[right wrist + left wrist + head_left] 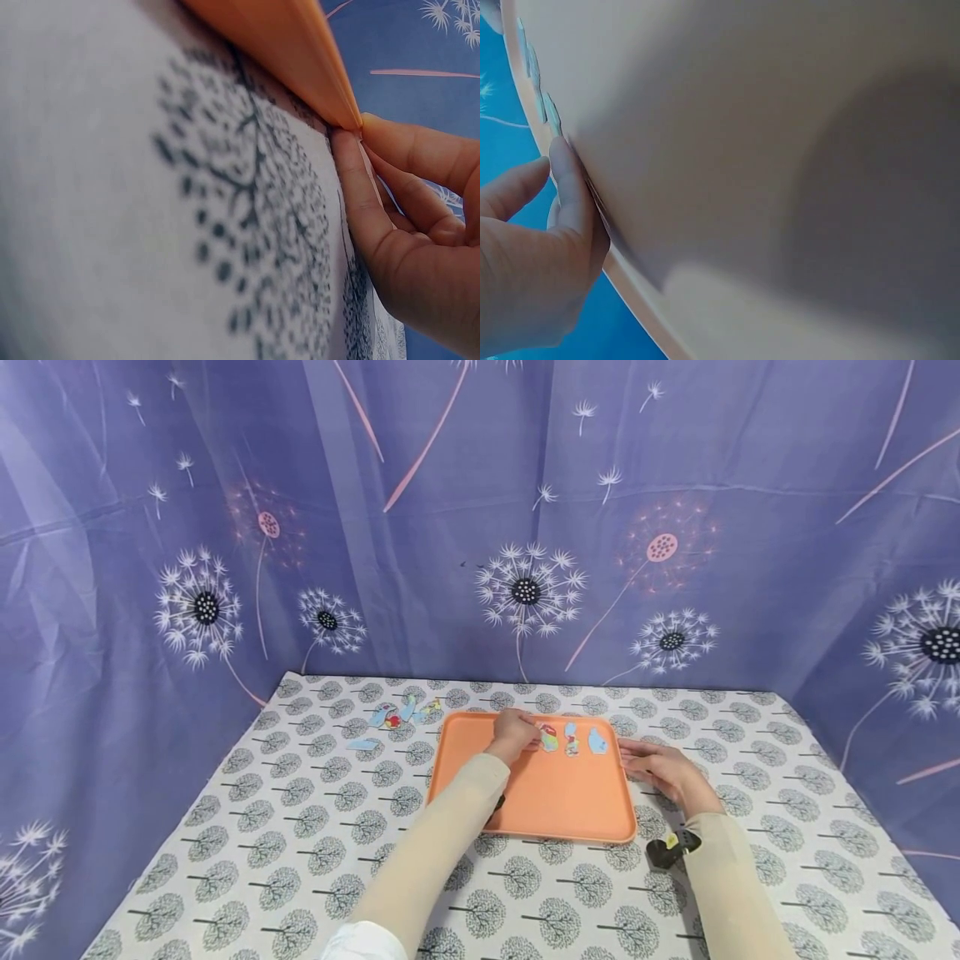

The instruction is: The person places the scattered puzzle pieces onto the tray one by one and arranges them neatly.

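An orange tray lies on the table with several flat, irregular pieces along its far right part, seemingly puzzle pieces. Among them are a red-and-green piece and a light-blue piece. My left hand reaches over the tray's far side, just left of the red-and-green piece. In the left wrist view its straight fingers touch down by the rim, beside a row of pieces; what lies under them is partly hidden. At the tray's right edge, my right hand touches the rim with extended fingertips.
Beyond the tray's left side lie several more colourful pieces and a light-blue piece. A tree-print cloth covers the table. A purple dandelion curtain hangs behind it. A black wrist device sits on the right forearm.
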`<state>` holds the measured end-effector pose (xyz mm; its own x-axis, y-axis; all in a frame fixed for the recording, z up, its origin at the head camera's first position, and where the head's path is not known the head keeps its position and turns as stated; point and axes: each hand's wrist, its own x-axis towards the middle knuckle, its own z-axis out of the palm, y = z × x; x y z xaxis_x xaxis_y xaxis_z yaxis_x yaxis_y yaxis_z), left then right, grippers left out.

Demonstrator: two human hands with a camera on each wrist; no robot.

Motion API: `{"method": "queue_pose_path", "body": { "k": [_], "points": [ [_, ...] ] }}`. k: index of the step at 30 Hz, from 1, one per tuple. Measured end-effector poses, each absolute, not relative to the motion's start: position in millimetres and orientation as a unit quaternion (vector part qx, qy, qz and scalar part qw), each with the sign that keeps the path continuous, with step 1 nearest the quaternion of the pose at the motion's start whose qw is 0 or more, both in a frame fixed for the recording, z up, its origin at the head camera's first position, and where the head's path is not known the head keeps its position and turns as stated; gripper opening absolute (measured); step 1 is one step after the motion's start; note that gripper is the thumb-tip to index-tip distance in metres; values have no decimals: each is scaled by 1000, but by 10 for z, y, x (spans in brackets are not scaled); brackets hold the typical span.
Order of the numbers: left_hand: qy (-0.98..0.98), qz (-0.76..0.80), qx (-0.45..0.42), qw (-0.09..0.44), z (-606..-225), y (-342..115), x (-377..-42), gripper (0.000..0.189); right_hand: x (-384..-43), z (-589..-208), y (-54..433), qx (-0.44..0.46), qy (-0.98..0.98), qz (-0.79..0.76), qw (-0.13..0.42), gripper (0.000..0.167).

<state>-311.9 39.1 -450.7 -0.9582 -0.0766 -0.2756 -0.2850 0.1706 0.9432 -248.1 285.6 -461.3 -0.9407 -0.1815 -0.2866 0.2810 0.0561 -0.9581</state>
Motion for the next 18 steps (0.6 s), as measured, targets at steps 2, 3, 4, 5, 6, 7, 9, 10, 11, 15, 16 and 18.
{"method": "queue_pose_path", "body": {
  "k": [2, 3, 4, 5, 6, 7, 9, 10, 11, 15, 16, 18],
  "points": [
    [760, 634, -117, 83, -4501, 371, -3116, 23, -2480, -4615, 2858, 35, 708, -685, 169, 64],
    [760, 634, -114, 84, -4495, 360, -3113, 23, -2479, -4614, 2859, 35, 708, -685, 169, 64],
    [761, 633, -112, 84, -4484, 346, -3109, 23, -2480, -4614, 2860, 36, 708, -685, 168, 64],
    [760, 635, -109, 85, -4475, 331, -3107, 23, -2480, -4614, 2861, 36, 708, -685, 169, 64],
    [761, 634, -106, 85, -4464, 313, -3105, 23, -2479, -4612, 2861, 35, 708, -685, 169, 64],
    [761, 634, -104, 86, -4452, 294, -3101, 22, -2479, -4612, 2861, 36, 708, -685, 169, 64],
    [760, 636, -98, 86, -4427, 247, -3092, 21, -2477, -4608, 2859, 35, 709, -684, 169, 64],
    [761, 636, -93, 85, -4415, 221, -3088, 21, -2476, -4607, 2857, 35, 709, -684, 169, 64],
    [760, 638, -89, 87, -4402, 191, -3085, 20, -2476, -4607, 2856, 36, 709, -684, 169, 64],
    [761, 638, -68, 94, -4353, 50, -3069, 22, -2479, -4612, 2855, 39, 710, -682, 170, 65],
    [758, 642, -62, 97, -4338, 7, -3065, 22, -2479, -4613, 2854, 40, 710, -683, 170, 65],
    [754, 647, -54, 100, -4310, -84, -3055, 24, -2476, -4614, 2858, 38, 712, -680, 172, 65]
  ]
}}
